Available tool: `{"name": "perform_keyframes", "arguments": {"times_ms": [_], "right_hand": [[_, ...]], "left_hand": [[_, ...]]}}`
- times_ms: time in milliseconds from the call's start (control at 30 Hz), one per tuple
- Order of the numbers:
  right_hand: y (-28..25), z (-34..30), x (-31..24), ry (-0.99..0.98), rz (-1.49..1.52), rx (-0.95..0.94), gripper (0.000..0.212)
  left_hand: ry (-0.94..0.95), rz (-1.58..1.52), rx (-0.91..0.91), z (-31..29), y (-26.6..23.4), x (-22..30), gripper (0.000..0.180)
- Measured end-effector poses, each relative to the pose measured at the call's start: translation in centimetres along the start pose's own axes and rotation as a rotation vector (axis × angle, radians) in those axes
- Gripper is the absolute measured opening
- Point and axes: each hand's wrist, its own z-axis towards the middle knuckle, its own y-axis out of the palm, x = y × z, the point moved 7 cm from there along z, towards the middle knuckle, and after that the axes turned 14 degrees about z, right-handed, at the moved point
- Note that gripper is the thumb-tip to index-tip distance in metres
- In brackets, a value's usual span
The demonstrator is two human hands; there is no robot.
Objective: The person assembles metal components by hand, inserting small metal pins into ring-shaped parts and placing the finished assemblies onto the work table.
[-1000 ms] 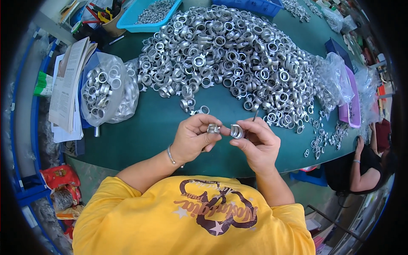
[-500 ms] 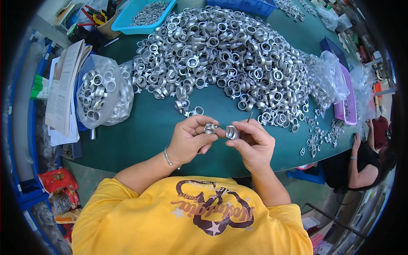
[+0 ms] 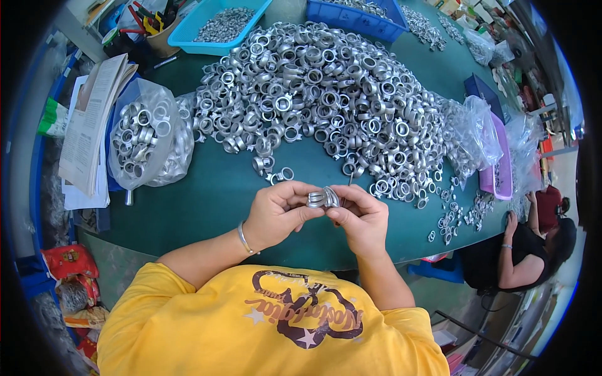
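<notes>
Over the near part of the green table, my left hand (image 3: 273, 214) is closed, pinching silver metal rings (image 3: 315, 200) between thumb and fingers. My right hand (image 3: 364, 219) is closed as well, around another set of curved metal rings (image 3: 331, 197). The two sets meet and touch between my fingertips. A thin dark rod (image 3: 351, 179) sticks up from behind the right fingers; its lower part is hidden. Beyond my hands lies a big heap of similar rings (image 3: 326, 81), with a few loose ones (image 3: 286, 174) just past the left hand.
A plastic bag of rings (image 3: 144, 138) stands at the left beside a stack of papers (image 3: 94, 125). Blue trays (image 3: 177, 39) line the back. At the right are a pink basket (image 3: 501, 150), small loose rings (image 3: 448, 222) and a seated person in dark clothes (image 3: 527, 263).
My hands have come together, and the two sets of rings, apart before, now touch. The whole view has also shifted slightly.
</notes>
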Motion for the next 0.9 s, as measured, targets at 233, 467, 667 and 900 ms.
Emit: {"name": "perform_keyframes", "arguments": {"times_ms": [233, 467, 667, 900], "right_hand": [[0.1, 0.0, 0.4, 0.033, 0.031, 0.030, 0.031], [2.8, -0.6, -1.9, -0.435, -0.793, -0.031, 0.030], [3.2, -1.6, -2.2, -0.659, -0.847, -0.094, 0.026], [2.1, -1.9, -2.6, -0.605, -0.722, -0.008, 0.024]], "left_hand": [[-0.035, -0.100, 0.007, -0.2, -0.2, -0.3, 0.025], [-0.165, -0.152, 0.000, 0.1, -0.2, -0.9, 0.025], [-0.116, -0.096, -0.037, 0.0, 0.1, -0.4, 0.027], [-0.212, -0.267, -0.016, -0.3, -0.2, -1.0, 0.027]]}}
